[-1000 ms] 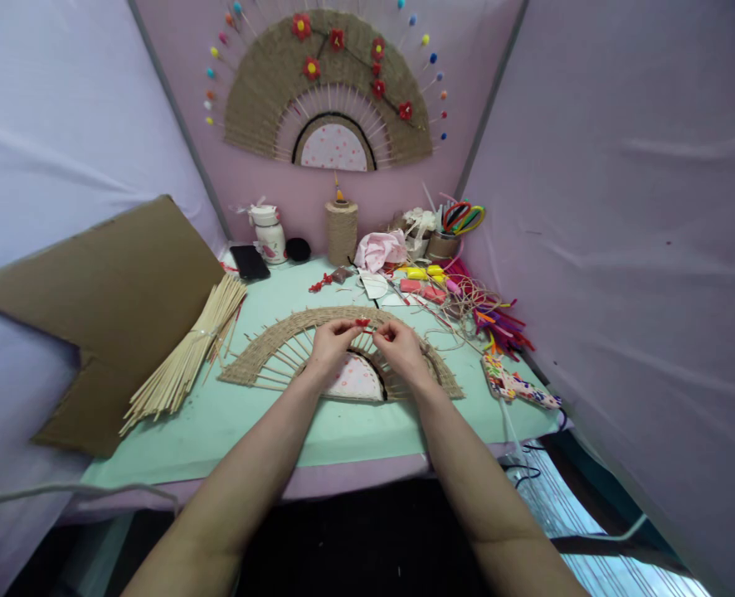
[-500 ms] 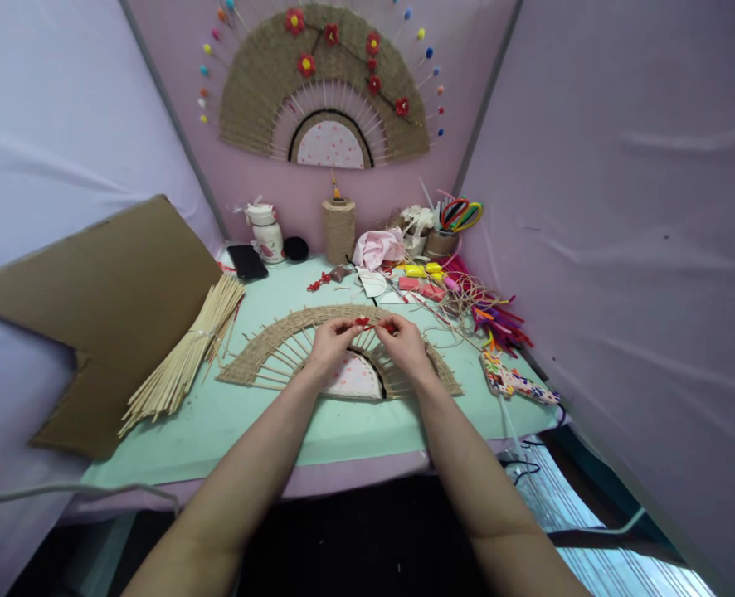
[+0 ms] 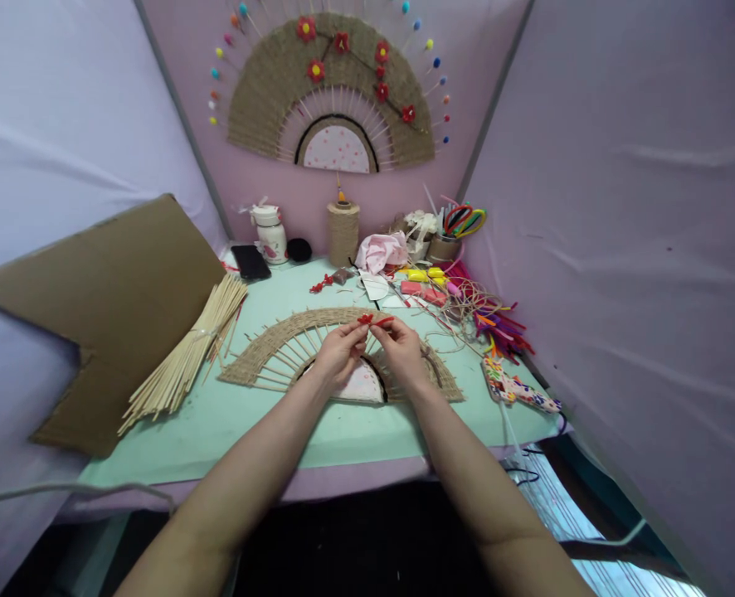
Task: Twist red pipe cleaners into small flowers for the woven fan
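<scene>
While both hands meet above the middle of the woven fan, we find the red piece (image 3: pixel 366 318) right at the fingertips, just beyond the left hand (image 3: pixel 341 352). That hand is curled, thumb and forefinger pinched on the piece. The right hand (image 3: pixel 400 350) is likewise nearly closed, fingertips gripping a red strip (image 3: pixel 385 320) that lies slanting over the fingers. Below them the woven fan (image 3: pixel 268 347) rests on the counter (image 3: pixel 355 439), its dotted white patch (image 3: pixel 367 385) showing between the wrists.

Hard to make out: the exact grip, and whether strip and piece are joined; we cannot tell. The hands cover part of the fan's ribs and band. Forearms run off the bottom edge; the wall fan's (image 3: pixel 261 99) uppermost sticks are cut off at the top.

Against half a second ago, we note the fingertips drawn together, where a gap spanned by red showed, and the left hand turned, exposing more curled fingers.
</scene>
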The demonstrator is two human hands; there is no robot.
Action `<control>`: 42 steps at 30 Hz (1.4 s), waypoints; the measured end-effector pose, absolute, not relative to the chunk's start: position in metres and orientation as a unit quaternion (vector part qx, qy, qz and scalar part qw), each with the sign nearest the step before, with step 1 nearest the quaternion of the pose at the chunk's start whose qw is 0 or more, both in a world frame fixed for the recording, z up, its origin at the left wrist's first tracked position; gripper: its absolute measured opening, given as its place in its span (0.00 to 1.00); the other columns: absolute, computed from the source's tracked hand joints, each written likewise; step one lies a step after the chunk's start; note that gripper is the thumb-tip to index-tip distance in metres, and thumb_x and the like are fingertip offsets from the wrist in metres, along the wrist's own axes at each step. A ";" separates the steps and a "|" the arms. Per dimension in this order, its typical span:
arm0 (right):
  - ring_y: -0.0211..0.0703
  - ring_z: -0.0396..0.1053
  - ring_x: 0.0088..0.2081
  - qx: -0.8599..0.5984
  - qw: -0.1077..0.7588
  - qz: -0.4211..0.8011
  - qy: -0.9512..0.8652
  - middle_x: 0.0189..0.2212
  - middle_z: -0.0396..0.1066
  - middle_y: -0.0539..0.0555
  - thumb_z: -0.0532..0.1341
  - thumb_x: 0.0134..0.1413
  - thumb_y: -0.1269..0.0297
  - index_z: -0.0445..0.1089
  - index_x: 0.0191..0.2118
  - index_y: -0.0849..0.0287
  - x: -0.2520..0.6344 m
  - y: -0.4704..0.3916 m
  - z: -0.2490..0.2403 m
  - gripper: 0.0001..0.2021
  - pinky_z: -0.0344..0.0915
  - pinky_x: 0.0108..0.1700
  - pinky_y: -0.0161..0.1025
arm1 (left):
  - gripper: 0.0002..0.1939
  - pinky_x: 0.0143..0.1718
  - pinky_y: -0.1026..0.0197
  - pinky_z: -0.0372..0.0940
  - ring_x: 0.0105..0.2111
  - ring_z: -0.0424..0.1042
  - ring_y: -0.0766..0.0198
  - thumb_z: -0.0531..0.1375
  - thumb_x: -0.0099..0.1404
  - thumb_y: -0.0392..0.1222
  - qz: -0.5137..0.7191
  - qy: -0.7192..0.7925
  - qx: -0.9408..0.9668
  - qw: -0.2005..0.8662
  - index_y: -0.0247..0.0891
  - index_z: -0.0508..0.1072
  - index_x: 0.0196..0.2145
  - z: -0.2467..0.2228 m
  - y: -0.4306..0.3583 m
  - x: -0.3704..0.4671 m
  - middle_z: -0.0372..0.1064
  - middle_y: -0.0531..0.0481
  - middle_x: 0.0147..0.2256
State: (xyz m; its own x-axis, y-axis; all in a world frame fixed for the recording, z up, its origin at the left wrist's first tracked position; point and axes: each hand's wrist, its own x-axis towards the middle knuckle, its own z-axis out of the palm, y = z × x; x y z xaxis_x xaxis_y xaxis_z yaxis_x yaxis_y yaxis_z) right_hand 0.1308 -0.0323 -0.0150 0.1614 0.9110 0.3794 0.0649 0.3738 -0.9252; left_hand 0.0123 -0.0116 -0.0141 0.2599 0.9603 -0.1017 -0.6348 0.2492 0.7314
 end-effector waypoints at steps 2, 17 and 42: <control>0.41 0.66 0.34 -0.456 0.608 0.280 -0.586 0.29 0.69 0.50 0.60 0.54 0.58 0.69 0.30 0.58 0.131 -0.033 -0.015 0.09 0.62 0.39 0.39 | 0.13 0.19 0.74 0.51 0.20 0.56 0.78 0.71 0.43 0.33 0.541 0.284 0.284 0.739 0.28 0.75 0.28 -0.015 -0.012 0.012 0.62 0.55 0.21; 0.43 0.66 0.39 -0.475 0.578 0.123 -0.652 0.35 0.68 0.54 0.53 0.62 0.62 0.66 0.36 0.57 0.136 -0.029 -0.024 0.07 0.62 0.43 0.41 | 0.10 0.34 0.65 0.69 0.33 0.74 0.65 0.63 0.53 0.34 0.491 0.308 0.252 0.775 0.33 0.71 0.35 -0.002 -0.010 -0.004 0.74 0.44 0.37; 0.45 0.65 0.39 -0.489 0.515 0.092 -0.698 0.34 0.67 0.55 0.55 0.60 0.66 0.67 0.36 0.58 0.132 -0.028 -0.032 0.05 0.62 0.43 0.42 | 0.20 0.36 0.64 0.66 0.28 0.73 0.69 0.69 0.46 0.31 0.594 0.350 0.289 0.664 0.34 0.65 0.35 -0.023 -0.010 0.009 0.73 0.50 0.27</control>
State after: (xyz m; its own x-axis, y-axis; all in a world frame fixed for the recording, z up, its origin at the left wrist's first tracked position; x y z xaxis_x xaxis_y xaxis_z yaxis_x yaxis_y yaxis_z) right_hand 0.1323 -0.0283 -0.0320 0.0088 0.7774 0.6290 0.5868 0.5053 -0.6327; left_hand 0.0092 -0.0101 -0.0230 0.0484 0.9914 -0.1214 -0.5866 0.1266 0.7999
